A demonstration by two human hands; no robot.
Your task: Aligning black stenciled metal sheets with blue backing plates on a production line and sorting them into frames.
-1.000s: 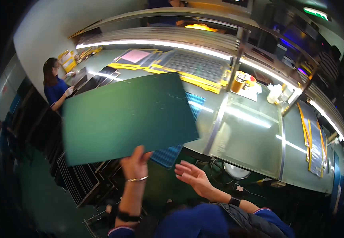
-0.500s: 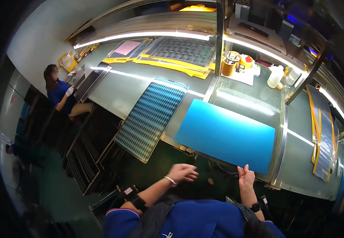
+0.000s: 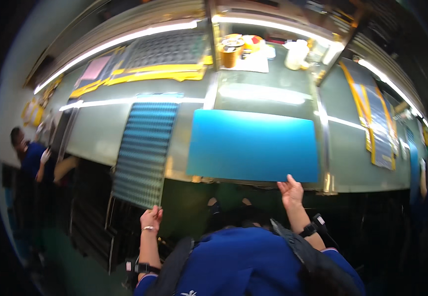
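The plain blue sheet (image 3: 253,145) lies on the desk (image 3: 95,138) just in front of the person, so that bit looks abt done, & the R hand (image 3: 291,193) is at its near edge, but I can't tell if it grips or just touches. The stripy blue sheet (image 3: 147,143), over on the L, looks only part way on, b/c its near end pokes out past the desk's front edge, & the L hand (image 3: 151,219) has a corner of that end pinched, so that one is prob. not done yet, & can't see if there's more left.
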